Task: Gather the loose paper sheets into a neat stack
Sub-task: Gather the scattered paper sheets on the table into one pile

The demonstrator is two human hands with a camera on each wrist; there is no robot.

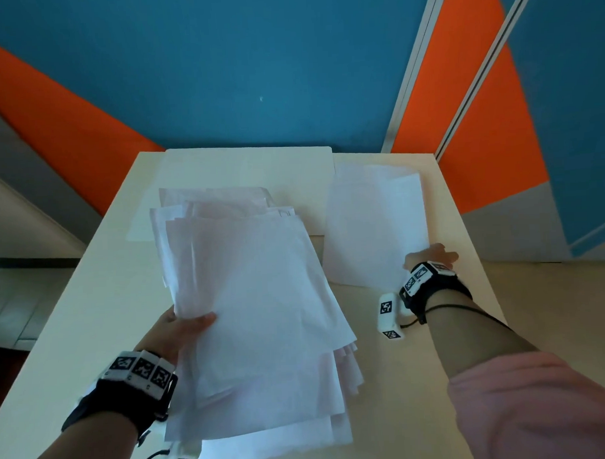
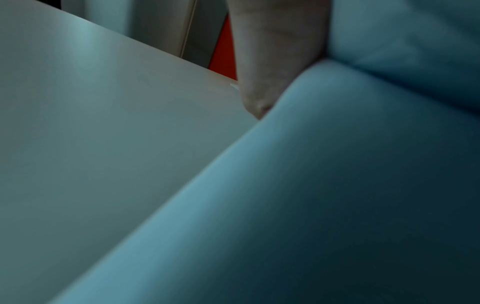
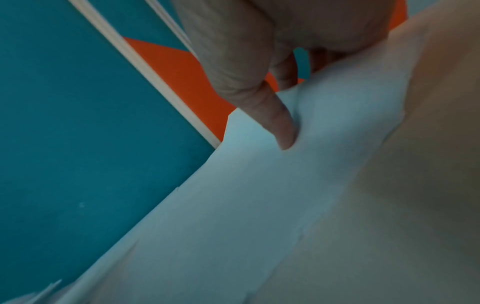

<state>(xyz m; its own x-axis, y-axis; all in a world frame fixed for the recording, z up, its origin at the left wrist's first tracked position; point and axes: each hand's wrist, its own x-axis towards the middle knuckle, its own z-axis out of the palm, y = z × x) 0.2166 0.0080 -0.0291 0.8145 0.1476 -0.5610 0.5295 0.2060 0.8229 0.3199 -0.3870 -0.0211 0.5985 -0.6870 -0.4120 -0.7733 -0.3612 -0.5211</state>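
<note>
A thick, uneven bundle of white paper sheets (image 1: 259, 299) hangs over the middle of the beige table (image 1: 101, 288). My left hand (image 1: 186, 327) grips its left edge, thumb on top. In the left wrist view the thumb (image 2: 272, 61) presses on the bundle (image 2: 337, 195). A loose white sheet (image 1: 373, 223) lies at the right. My right hand (image 1: 430, 255) pinches the sheet's near right edge. In the right wrist view my thumb (image 3: 281, 125) lies on the sheet (image 3: 259, 195), its edge lifted, with a finger (image 3: 285, 78) behind it.
A flat white board (image 1: 247, 166) lies at the back of the table, partly under the bundle. A blue and orange partition wall (image 1: 220, 67) rises right behind the table. The table's left and right edges drop to the floor.
</note>
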